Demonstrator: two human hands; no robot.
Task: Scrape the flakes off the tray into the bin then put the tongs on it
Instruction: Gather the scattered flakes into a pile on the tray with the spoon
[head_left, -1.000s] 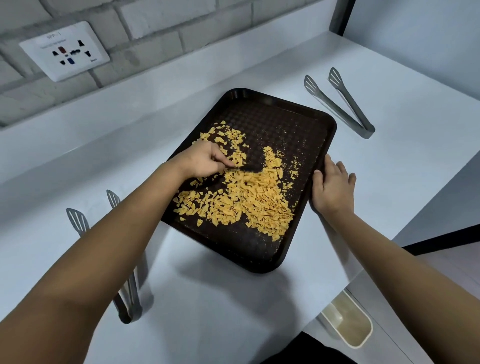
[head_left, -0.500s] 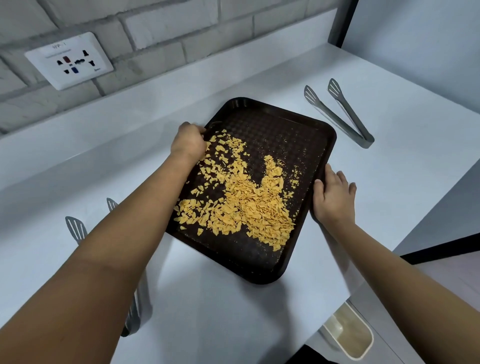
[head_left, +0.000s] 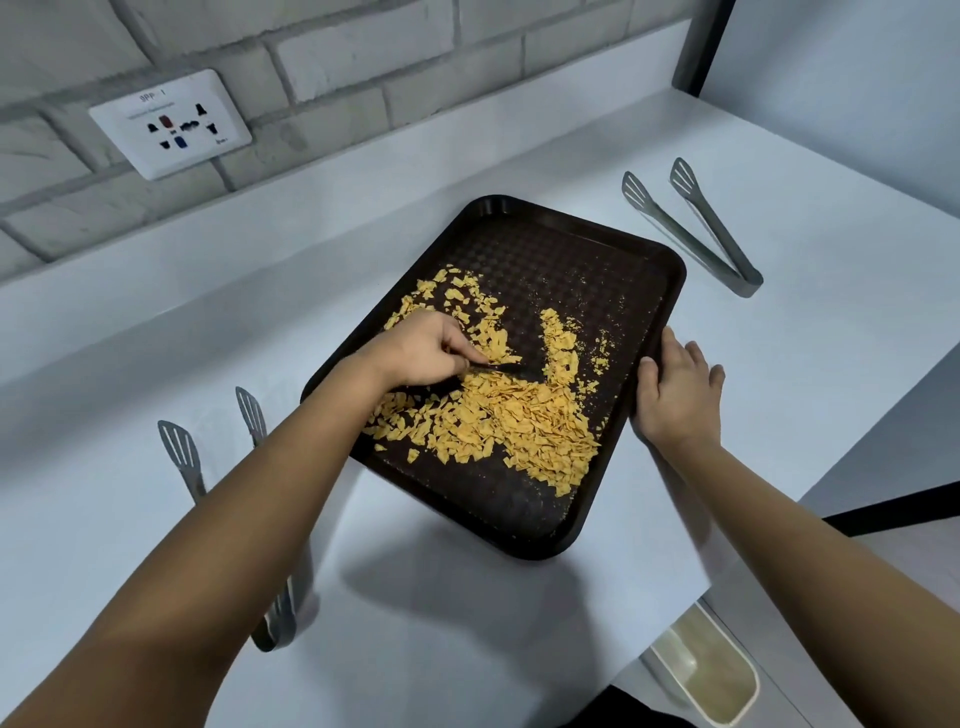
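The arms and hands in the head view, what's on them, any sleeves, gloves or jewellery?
Both forearms are bare as far as the frame shows, with no sleeves. The left hand and right hand have no gloves, and no rings, watch or bracelets are visible.

surface: white counter (head_left: 519, 639) | backing: pale painted brick wall (head_left: 363, 57), raised white ledge (head_left: 218, 260) along its foot | fixture: white multi-socket outlet plate (head_left: 170, 123) on wall, upper left | right: dark vertical post (head_left: 698, 44)
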